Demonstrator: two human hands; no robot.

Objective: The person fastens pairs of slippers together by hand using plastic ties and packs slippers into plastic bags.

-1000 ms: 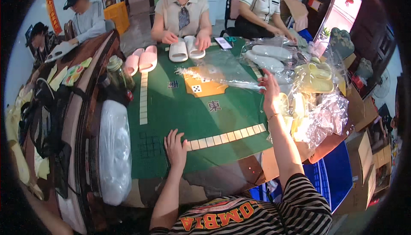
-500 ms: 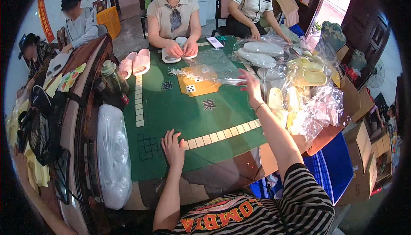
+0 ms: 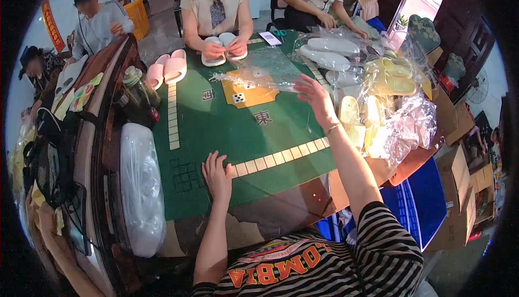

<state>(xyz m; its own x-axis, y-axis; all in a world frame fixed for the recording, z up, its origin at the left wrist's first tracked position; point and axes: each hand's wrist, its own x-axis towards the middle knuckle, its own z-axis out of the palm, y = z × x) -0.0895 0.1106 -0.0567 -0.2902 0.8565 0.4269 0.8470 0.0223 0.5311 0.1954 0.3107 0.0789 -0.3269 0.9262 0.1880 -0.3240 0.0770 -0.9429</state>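
Your left hand (image 3: 217,175) lies flat, fingers spread, grip holding nothing, on the green desk (image 3: 216,129) at lower centre, touching the near row of tiles (image 3: 281,156). Your right hand (image 3: 316,98) hovers open, grip wide, right of centre, just beside the clear plastic bag (image 3: 270,70) above it.

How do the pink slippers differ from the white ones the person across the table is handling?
The pink slippers lie untouched near the green table's left edge; the white slippers sit under the hands of the person opposite. The pink pair lies soles up, showing ribbed undersides; the white pair's pose is harder to tell. Both are paired side by side on the table.
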